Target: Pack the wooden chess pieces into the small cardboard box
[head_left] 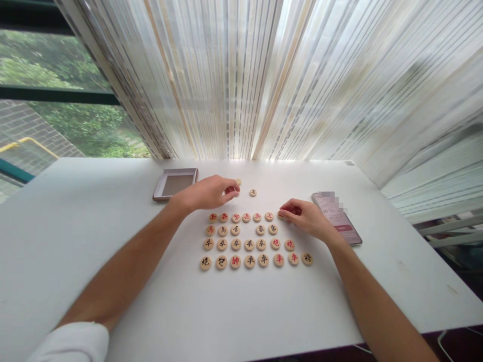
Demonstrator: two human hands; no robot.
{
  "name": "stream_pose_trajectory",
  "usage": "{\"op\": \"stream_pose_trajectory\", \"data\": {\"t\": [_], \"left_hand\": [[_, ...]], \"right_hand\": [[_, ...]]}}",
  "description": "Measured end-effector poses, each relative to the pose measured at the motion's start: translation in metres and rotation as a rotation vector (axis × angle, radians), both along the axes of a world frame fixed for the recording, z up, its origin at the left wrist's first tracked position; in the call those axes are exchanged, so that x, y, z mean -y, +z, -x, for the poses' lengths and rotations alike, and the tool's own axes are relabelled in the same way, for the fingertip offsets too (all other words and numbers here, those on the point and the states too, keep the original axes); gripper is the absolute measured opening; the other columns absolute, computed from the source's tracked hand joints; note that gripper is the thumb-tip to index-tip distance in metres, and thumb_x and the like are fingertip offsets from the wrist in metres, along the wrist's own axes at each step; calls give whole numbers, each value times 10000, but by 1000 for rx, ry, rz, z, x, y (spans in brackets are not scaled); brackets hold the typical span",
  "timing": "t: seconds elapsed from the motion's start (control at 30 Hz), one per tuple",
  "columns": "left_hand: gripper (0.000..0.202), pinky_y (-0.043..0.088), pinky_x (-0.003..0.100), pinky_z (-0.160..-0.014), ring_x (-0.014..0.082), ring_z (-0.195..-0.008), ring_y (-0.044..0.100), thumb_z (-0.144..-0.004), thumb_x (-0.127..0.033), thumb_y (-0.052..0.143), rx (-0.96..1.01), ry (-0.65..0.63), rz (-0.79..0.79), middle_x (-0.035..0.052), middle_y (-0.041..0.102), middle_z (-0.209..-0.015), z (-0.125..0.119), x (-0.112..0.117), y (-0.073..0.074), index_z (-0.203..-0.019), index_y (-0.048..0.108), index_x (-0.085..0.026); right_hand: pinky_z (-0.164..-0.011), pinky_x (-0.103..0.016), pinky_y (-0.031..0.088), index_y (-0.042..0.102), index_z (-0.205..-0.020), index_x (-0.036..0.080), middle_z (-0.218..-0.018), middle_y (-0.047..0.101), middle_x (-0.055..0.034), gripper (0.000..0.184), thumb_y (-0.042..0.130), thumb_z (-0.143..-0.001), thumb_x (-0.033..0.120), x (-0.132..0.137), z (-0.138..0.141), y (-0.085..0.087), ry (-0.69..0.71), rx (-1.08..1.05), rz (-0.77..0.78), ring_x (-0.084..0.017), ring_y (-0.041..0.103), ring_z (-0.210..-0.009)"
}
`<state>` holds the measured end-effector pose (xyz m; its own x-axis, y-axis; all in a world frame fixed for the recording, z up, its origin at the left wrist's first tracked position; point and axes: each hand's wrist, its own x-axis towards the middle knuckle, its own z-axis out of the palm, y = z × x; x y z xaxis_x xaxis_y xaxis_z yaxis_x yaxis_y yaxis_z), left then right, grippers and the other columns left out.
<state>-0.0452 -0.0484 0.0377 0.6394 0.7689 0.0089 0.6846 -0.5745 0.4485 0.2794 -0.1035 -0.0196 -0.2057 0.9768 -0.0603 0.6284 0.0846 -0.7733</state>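
Note:
My right hand (305, 217) pinches a round wooden xiangqi piece (281, 214) at the right end of the farthest row, its fingertips covering part of it. My left hand (221, 191) is above the far side of the rows, fingers curled and thumb near the index fingertip; a pale sliver of a piece shows at those tips. Just behind them lies a plain pale piece (238, 181). To its right rests a piece with a black character (252, 192). Below the hands, several pieces with red or black characters form four rows, including a red-marked piece (235, 262) in the nearest row.
A shallow open box tray (160, 187) sits behind my left forearm. Beyond my right wrist a phone (349, 229) lies on the white table (226, 311). A striped string curtain (226, 75) hangs along the table's far edge, with a window (56, 110) at the left.

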Motion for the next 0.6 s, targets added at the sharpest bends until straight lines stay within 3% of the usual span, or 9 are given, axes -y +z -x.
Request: {"op": "stream_pose_trajectory", "data": {"t": [0.33,0.6], "left_hand": [[311,452,273,-726,201,-884,699,-980,-447,503,-3,1,-3,38,771,-1022,-1,-1,-3,-1087,730,-264],[303,466,275,-761,201,-906,701,-980,-428,499,5,-1,-9,36,772,-1023,-1,-1,-2,-1074,734,-261]], "right_hand": [[-664,-307,504,746,-881,255,-811,749,-16,184,685,-851,427,1,3,-1,-9,71,-69,-197,668,-757],[-656,-304,520,702,-984,253,-836,756,-15,228,579,-932,438,-3,-2,-6,-19,58,-88,-189,687,-721]]}}
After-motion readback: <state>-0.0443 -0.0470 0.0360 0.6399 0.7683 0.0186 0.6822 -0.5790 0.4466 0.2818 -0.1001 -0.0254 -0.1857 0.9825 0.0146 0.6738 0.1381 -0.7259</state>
